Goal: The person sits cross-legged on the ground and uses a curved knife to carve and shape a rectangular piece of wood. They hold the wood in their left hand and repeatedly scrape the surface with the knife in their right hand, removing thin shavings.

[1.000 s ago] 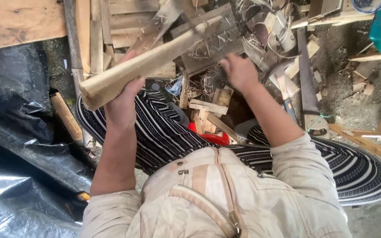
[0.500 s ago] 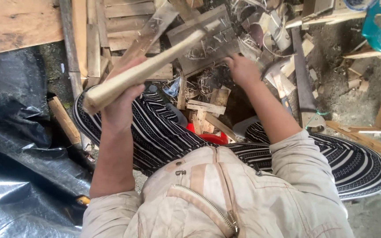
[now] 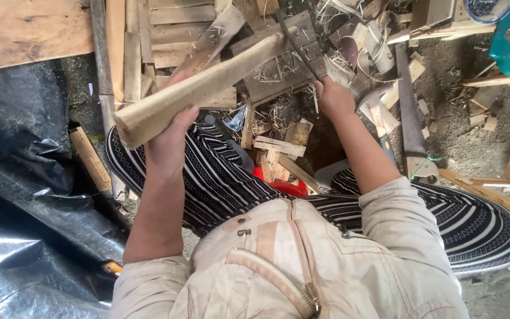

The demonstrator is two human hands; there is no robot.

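**Item: wooden billet under a curved blade, both hands engaged**

Wooden billet (image 3: 199,88): pale, long, squared. Its near end is clasped in the left hand (image 3: 169,139), whose grip is wrapped closed around it from below. From that grip the long axis runs up and to the right, ending at the blade.

Curved blade (image 3: 297,44): dark, thin, laid across the billet's far end. Its handle is enclosed by the right hand (image 3: 333,97), grip pressed shut; this hand is the nearer to the working end.

Surroundings: wood offcuts (image 3: 275,147) and shavings on the floor beyond the grips; black plastic sheet (image 3: 25,195) left of the left grip; handsaw (image 3: 411,127) right of the right grip.

Change noted: against the frame one second back, the billet is tilted more steeply and the right hand has been drawn back nearer the body.
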